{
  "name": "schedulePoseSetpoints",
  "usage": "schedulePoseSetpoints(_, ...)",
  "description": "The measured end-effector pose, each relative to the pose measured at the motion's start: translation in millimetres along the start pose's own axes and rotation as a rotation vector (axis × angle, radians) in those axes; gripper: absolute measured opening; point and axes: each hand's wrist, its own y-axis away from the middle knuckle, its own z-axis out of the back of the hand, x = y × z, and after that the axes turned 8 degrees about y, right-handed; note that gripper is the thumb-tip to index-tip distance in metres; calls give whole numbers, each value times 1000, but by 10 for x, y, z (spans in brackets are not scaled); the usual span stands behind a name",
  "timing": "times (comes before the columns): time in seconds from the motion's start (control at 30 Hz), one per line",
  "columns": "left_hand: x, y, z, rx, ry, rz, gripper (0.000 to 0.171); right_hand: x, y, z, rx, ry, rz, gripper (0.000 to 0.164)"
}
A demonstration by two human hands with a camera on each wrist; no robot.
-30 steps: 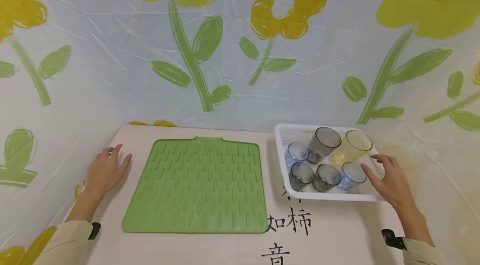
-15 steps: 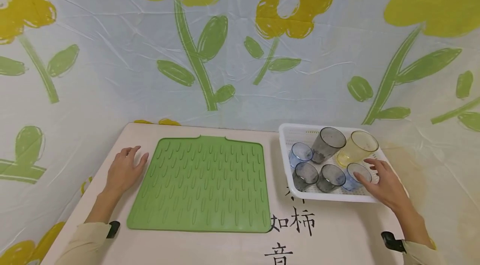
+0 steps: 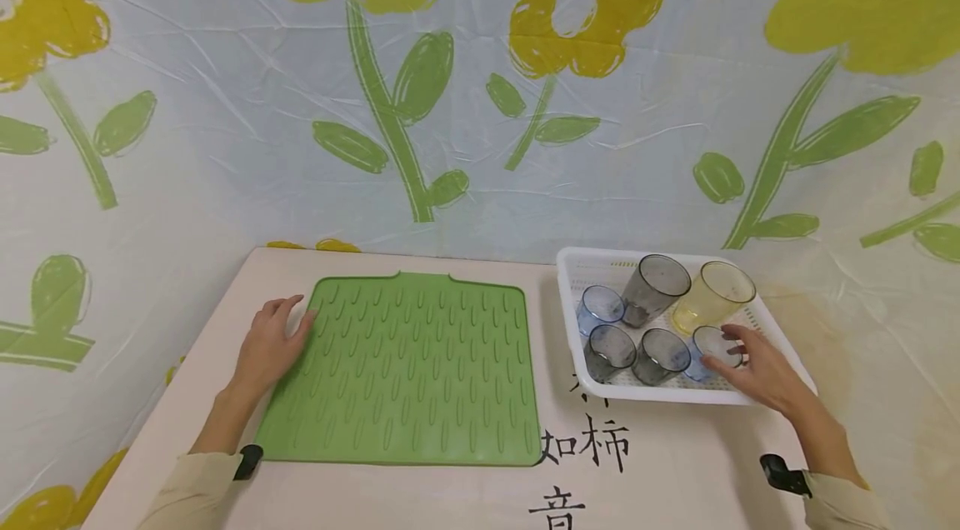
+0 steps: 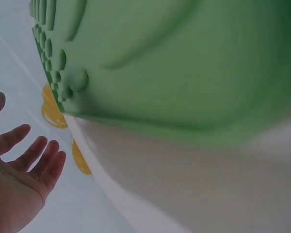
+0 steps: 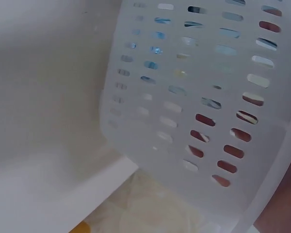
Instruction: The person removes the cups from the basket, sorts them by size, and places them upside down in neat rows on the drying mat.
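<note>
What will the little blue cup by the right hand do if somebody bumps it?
The little blue cup looks smooth and see-through, so it may be stiff, slippery, perhaps breakable. Its round sides suggest it could roll if tipped. A push might knock it into the short gray cup beside it.

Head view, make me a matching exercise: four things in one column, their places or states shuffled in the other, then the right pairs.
1. Green ridged flat mat
2. White perforated plastic basket
3. Tall yellow see-through cup
4. Right hand

A. Towards the basket's far right corner
B. At the rim of the near-right small blue see-through cup
C. Left of the basket
D. Contains six cups

Pairs: 1-C; 2-D; 3-A; 4-B
</note>
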Motion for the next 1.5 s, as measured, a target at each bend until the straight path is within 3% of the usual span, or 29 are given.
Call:
schedulePoseSetpoints(0.23,-40,29,-50,22,47,9,53,31,-49,52,231,-36,-83,87)
schedulePoseSetpoints(0.37,-82,53,-65,22,80,11,52,16,-55,40,273,-75,-88,80)
schedulePoseSetpoints(0.53,-149,61,-95,37,99,6,50,-23,-76,5,253,-69,-64,67)
schedulePoseSetpoints(0.77,-229,48,-137,70,162,19,53,-48,-87,8,223,-116,-69,69)
schedulePoseSetpoints(1.0,-309,44,-194,78,216,-10,49,-21,-44,46,97,-107,-56,65)
schedulePoseSetpoints(1.27,-472,35,-270,101,262,-7,49,16,-3,87,25,-206,-86,68)
schedulePoseSetpoints(1.5,-572,19,-357,88,300,-46,47,88,48,87,-32,-349,-113,69)
